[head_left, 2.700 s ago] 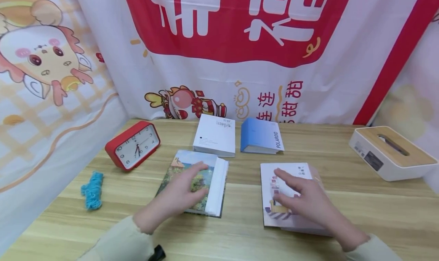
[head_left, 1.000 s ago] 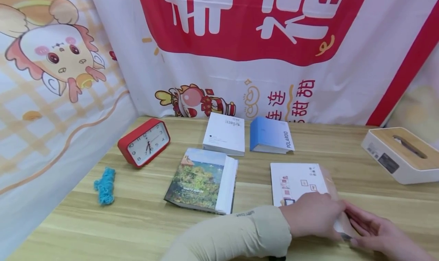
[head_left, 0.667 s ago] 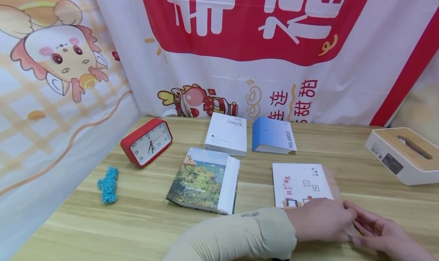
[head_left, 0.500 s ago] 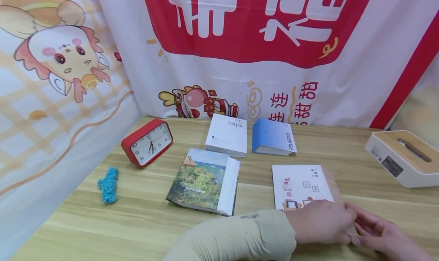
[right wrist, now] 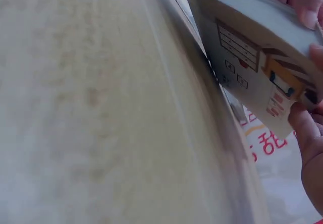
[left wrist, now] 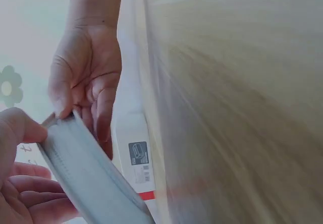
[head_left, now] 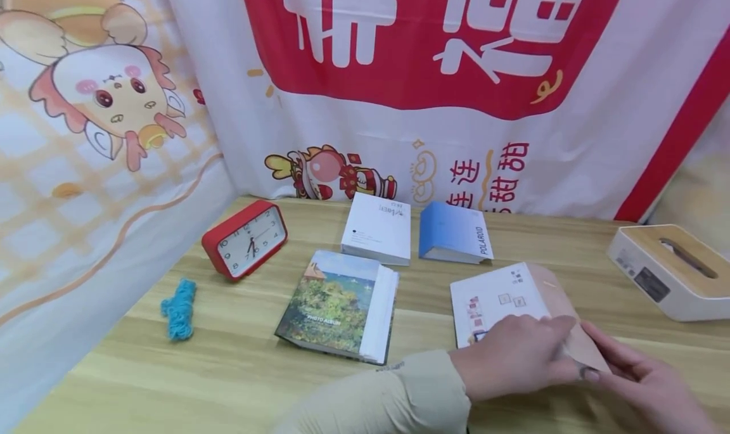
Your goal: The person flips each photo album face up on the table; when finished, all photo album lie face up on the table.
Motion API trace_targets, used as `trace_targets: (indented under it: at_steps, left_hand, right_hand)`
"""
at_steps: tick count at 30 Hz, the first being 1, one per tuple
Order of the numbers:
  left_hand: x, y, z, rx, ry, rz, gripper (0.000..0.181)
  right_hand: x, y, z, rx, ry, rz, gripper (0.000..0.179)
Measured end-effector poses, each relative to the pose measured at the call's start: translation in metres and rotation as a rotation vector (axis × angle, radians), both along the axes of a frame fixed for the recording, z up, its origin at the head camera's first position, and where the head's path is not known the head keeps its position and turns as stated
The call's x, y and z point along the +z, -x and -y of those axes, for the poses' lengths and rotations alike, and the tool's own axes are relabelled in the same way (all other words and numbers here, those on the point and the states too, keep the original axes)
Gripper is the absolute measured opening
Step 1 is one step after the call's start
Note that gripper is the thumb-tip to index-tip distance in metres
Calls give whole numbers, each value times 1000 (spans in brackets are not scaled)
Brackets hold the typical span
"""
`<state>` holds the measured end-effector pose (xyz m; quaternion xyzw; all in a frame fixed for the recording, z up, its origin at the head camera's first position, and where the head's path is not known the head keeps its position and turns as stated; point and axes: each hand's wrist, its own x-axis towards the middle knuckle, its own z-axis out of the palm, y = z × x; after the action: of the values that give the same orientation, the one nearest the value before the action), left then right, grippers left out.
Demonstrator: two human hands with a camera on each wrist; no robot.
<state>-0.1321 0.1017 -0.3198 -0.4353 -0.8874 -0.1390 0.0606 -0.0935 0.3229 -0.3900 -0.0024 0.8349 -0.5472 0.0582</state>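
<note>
At the right, both hands hold a book (head_left: 499, 288) with a white cover of small house drawings and a tan-pink spine. My left hand (head_left: 516, 355) reaches across and grips the near part of it, thumb and fingers on either side. My right hand (head_left: 644, 377) holds the near right corner by the spine. In the left wrist view the book's page edge (left wrist: 93, 168) faces up, pinched between the right hand (left wrist: 88, 77) and left hand (left wrist: 22, 173). In the right wrist view the illustrated cover (right wrist: 252, 57) tilts above the table. Some fingers are hidden beneath the book.
A photo album (head_left: 336, 304) with a painted cover lies centre-left. Behind it are a white book (head_left: 376, 225) and a blue POLAROID book (head_left: 453, 228). A red clock (head_left: 245, 239) and blue yarn (head_left: 179, 308) sit left. A tissue box (head_left: 673, 269) stands right.
From resting over two separate books, both hands have come together at the right-hand book. Just now its near, spine side has been raised and the cover tilts.
</note>
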Motion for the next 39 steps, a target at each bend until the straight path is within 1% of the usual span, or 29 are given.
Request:
trace_targets:
  at_steps: [1,3,5,6,8,9,11,13,15,16,18,20,22,26,27,29,31,32,35,36,39]
  left_hand:
    - [1,0,5,-5,-32,-5,32]
    - [0,0,15,-13,-100,-23,35]
    - [-1,-1,23,-16,-166,-40,41]
    - [-3,-1,27,-15,-205,-42,47]
    - [-6,-3,32,-15,-302,-18,52]
    - [-7,-5,35,-9,-353,10,53]
    - [-11,-7,42,4,-471,56,57]
    - [-14,-9,49,9,-590,144,63]
    - [-16,-11,55,17,-682,202,66]
    - [-17,-12,58,10,-725,238,66]
    - [-16,-13,64,-12,-799,305,65]
    - [-16,-14,68,-41,-859,344,61]
    - [-16,-15,74,-70,-919,399,57]
    - [-20,-15,84,-78,-978,414,46]
    - [-21,-15,87,-74,-984,416,44]
    - [-23,-15,91,-65,-988,415,41]
    - [-24,-15,95,-58,-997,440,39]
    - [-24,-14,96,-52,-999,454,38]
    - [-22,-13,101,-39,-996,500,38]
    - [-22,-12,102,-35,-987,506,38]
    - [-20,-12,106,-31,-984,557,40]
  right_hand:
    - [3,0,5,-10,-41,-35,60]
    - [7,1,14,-3,26,-122,58]
    - [10,2,21,35,158,-226,58]
    - [12,2,25,43,224,-253,58]
    - [16,1,31,83,348,-314,60]
    - [18,1,35,85,359,-330,60]
    - [25,1,43,61,325,-333,60]
    - [32,1,52,33,274,-331,59]
    - [38,2,62,10,222,-347,59]
    - [41,2,68,7,209,-367,59]
    - [44,3,79,24,240,-430,58]
    - [46,4,90,48,288,-486,58]
    - [47,5,99,60,313,-533,57]
    - [48,6,114,69,308,-604,55]
    - [47,6,116,81,301,-626,54]
    - [45,7,121,103,322,-655,54]
    - [44,7,124,126,322,-684,53]
    - [43,7,126,128,327,-687,53]
    - [44,7,130,95,311,-676,52]
    - [44,7,131,87,302,-674,52]
    - [46,5,134,63,301,-643,53]
